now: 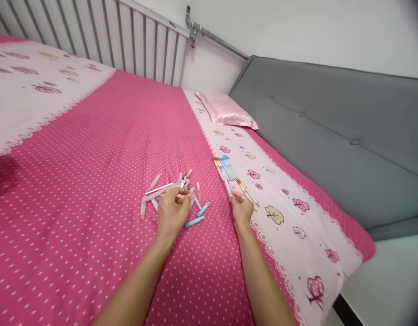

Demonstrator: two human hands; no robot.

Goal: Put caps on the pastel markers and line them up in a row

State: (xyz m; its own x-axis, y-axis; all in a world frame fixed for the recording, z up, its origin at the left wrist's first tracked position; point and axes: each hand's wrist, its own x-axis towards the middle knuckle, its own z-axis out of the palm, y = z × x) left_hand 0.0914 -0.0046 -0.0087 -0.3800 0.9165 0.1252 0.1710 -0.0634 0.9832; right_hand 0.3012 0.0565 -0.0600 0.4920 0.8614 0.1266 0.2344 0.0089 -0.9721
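My right hand [242, 207] is closed on a pale lilac pen [226, 184], which points away toward a neat row of pens [231, 172] with blue and brown ends. A few slim brown-and-cream pens [247, 192] lie just right of that hand's fingers. Over a loose heap of pen parts, my left hand [175, 207] pinches thumb against fingers; what it grips, if anything, is too small to make out. Around it lie pale pink pieces [155, 182], a thin white stick [161, 188] and two blue caps [195, 221], partly hidden by the hand.
Everything lies on a bed with a pink dotted cover [110, 181] and a pale tree-print band. A pink pillow [225, 110] is farther back. A grey padded headboard [331, 122] runs along the right, and a white radiator [127, 40] with a pipe [222, 42] stands behind.
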